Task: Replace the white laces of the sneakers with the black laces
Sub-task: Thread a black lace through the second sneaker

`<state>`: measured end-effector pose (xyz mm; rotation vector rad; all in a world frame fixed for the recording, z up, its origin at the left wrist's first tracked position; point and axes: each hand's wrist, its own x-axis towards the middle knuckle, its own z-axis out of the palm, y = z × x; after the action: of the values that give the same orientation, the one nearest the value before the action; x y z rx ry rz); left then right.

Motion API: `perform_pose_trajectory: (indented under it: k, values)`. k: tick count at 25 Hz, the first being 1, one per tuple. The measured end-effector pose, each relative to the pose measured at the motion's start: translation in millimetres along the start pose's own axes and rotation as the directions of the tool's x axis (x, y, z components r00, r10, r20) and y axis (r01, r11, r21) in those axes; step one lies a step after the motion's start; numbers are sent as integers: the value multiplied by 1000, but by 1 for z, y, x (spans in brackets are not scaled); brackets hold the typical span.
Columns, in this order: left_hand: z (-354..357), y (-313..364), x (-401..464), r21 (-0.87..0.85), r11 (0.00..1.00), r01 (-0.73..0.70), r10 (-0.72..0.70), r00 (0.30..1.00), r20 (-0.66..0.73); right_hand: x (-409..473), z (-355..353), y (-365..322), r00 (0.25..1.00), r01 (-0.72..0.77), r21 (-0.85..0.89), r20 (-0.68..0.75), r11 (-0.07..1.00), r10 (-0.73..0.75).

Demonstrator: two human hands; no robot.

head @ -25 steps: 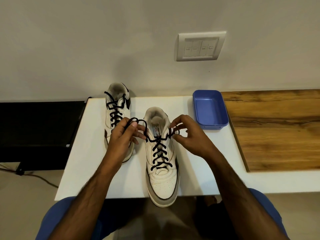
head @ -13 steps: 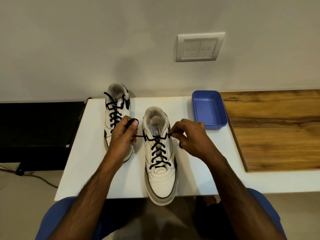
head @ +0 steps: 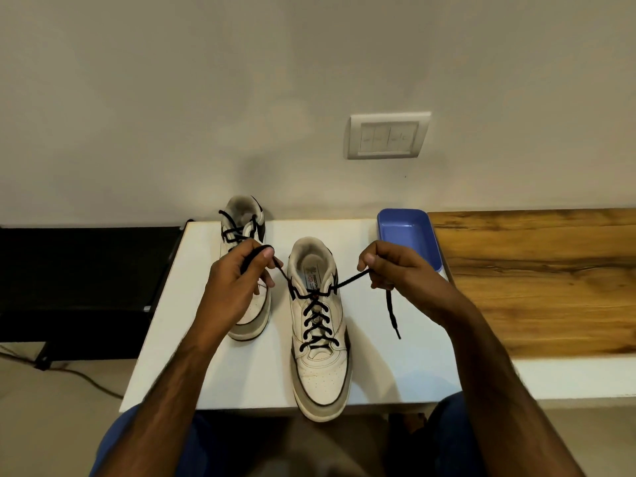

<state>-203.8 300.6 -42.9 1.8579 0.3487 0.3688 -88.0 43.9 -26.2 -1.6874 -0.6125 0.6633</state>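
A white sneaker [head: 320, 366] lies in the middle of the white table [head: 241, 373], toe over the front edge, threaded with a black lace [head: 316, 321]. My left hand [head: 237, 287] grips the lace's left end, up and to the left of the tongue. My right hand [head: 399, 273] pinches the right end, pulled taut to the right; the spare tip hangs below that hand. A second white sneaker [head: 242, 232] with black lacing stands behind my left hand, partly hidden by it. No white laces are in view.
An empty blue tray [head: 406, 235] sits at the table's back right corner, just behind my right hand. A wooden board [head: 537, 280] adjoins the table on the right. A black surface [head: 79, 277] lies left. The wall with a switch plate [head: 387, 136] is behind.
Both hands have pulled apart, outward from the sneaker's tongue. The lace ends, looped loosely near the top eyelets a second ago, are now drawn taut to either side.
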Motion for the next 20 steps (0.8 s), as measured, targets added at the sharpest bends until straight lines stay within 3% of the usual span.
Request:
perform_pose_trajectory:
  k: [3, 5, 7, 10, 12, 15, 17, 20]
  values:
    - [-11, 29, 7, 307, 931, -197, 165, 978, 127, 6, 5, -34, 991, 129, 81, -36, 988, -127]
    - [-14, 51, 13, 479, 808, -343, 270, 938, 216, 17, 18, -57, 982, 182, 4, -50, 983, -181]
    - [-14, 69, 22, 496, 767, -407, 342, 913, 221, 30, 34, -71, 989, 149, -118, -5, 982, -151]
    - [-12, 100, 27, 409, 810, -421, 406, 905, 128, 44, 55, -80, 983, 98, -305, 176, 947, -45]
    - [-9, 116, 28, 239, 912, -333, 326, 943, 73, 47, 64, -86, 971, 105, -352, 237, 930, -20]
    - [-7, 127, 33, -55, 971, -235, 237, 970, 45, 47, 60, -106, 980, 119, -330, 188, 936, -58]
    - [-11, 123, 35, -197, 953, -231, 236, 972, 2, 47, 47, -124, 985, 142, -429, 149, 892, -85]
    - [-7, 102, 32, -246, 957, -155, 176, 982, 68, 47, 23, -147, 984, 160, -554, 152, 817, -90]
